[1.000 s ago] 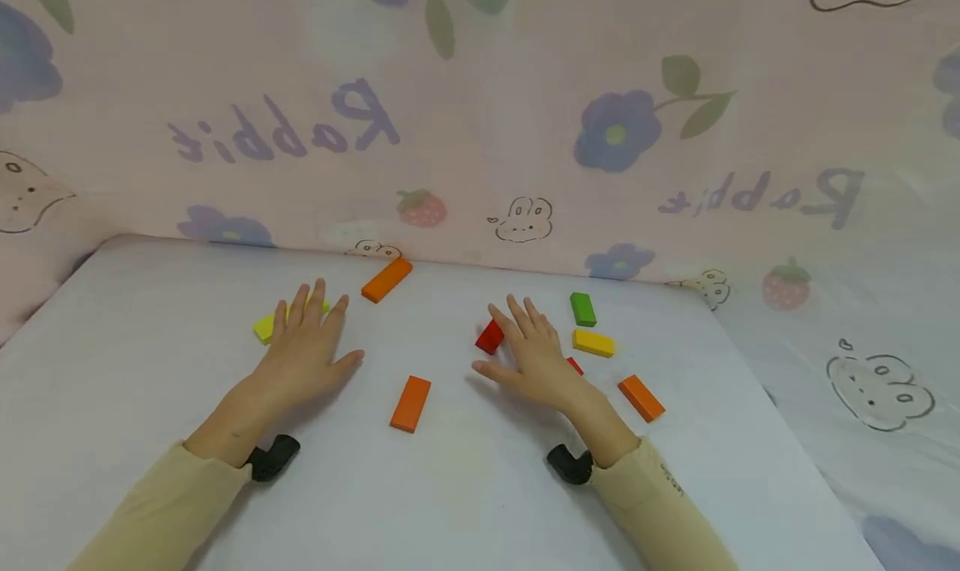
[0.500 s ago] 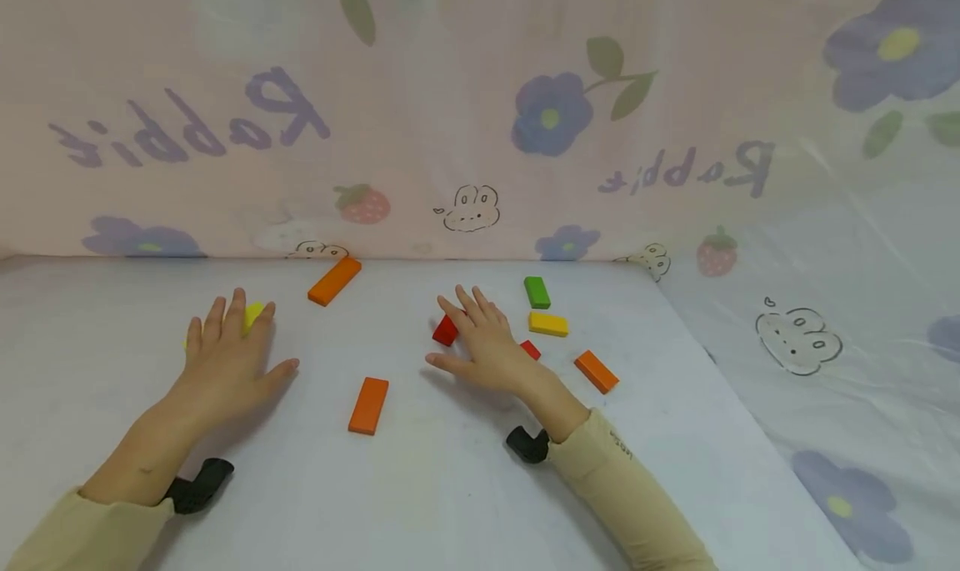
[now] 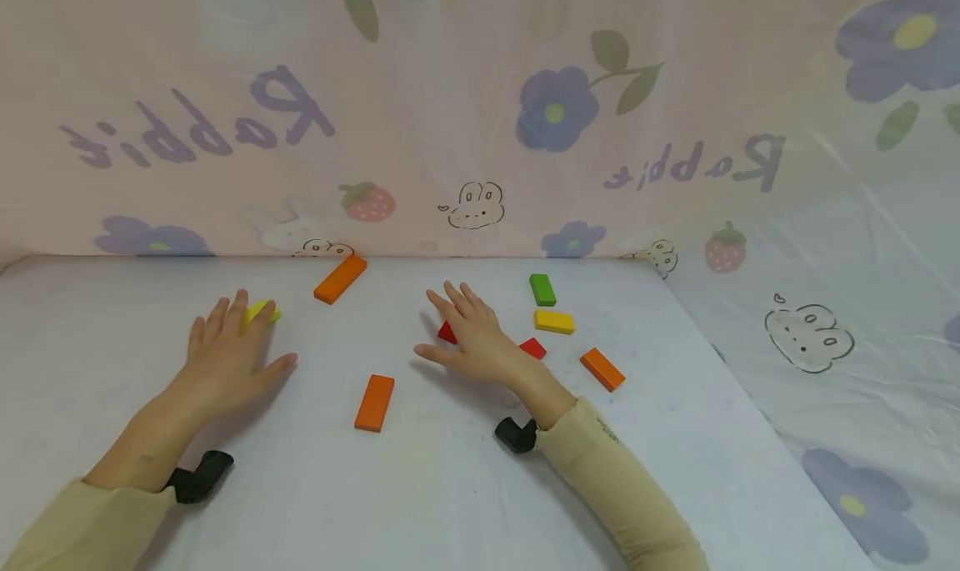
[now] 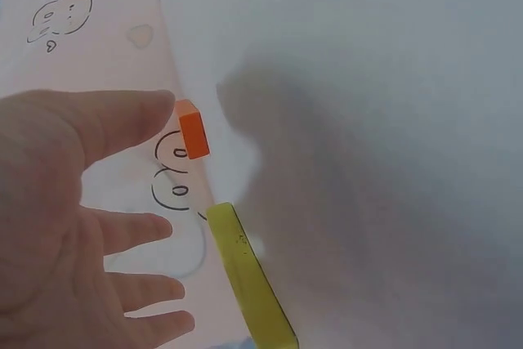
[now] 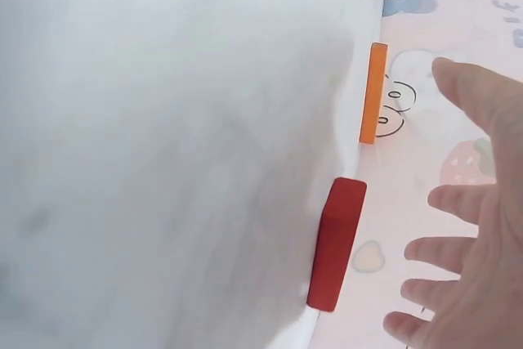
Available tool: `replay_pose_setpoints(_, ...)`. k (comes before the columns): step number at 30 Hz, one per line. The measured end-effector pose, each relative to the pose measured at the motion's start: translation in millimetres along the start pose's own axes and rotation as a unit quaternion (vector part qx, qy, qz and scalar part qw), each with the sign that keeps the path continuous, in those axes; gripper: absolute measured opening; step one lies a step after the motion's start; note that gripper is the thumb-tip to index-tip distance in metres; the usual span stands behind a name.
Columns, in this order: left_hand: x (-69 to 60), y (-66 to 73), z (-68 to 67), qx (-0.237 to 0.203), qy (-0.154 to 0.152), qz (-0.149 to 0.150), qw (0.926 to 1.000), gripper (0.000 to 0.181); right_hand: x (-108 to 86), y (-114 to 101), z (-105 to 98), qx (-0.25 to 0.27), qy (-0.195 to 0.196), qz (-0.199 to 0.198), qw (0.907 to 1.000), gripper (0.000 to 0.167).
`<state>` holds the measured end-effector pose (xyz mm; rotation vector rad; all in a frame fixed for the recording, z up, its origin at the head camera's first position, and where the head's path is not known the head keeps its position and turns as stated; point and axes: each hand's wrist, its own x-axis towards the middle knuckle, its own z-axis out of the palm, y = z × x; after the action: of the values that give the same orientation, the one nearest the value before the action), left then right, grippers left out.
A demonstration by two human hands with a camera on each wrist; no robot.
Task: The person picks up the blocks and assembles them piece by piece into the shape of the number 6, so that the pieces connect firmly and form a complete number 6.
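My left hand is spread flat in the air over a lime-yellow block, hiding much of it. In the left wrist view this long yellow block lies apart from the fingers, and nothing is held. My right hand, fingers also spread, hovers above a red block that it mostly covers. The right wrist view shows the whole red block, with a gap between it and the fingertips. Just right of that wrist lies a second red block, partly hidden.
An orange block lies near the back edge, another orange block between the hands. To the right are a green block, a yellow block and a third orange block. A printed curtain rises behind the white table.
The head view has turned to the right. Relative to the blocks, my left hand has shifted left over the lime-yellow block, and my right hand slightly left over the red block.
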<state>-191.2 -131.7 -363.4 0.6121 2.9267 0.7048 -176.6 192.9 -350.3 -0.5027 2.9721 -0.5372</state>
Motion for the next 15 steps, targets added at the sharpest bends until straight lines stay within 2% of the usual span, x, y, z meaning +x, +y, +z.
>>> replay_pose_setpoints(7, 7.1, -0.8, -1.1, 0.001, -0.024, -0.017, 0.9996, 0.077, 18.9, -6.7, 2.4, 0.015, -0.022, -0.001, 0.9997, 0.081)
replay_pose_setpoints(15, 6.9, -5.4, -2.6, 0.002, -0.046, -0.046, 0.9979, 0.077, 41.2, -15.2, 5.5, 0.045, -0.05, 0.025, 0.9974, 0.079)
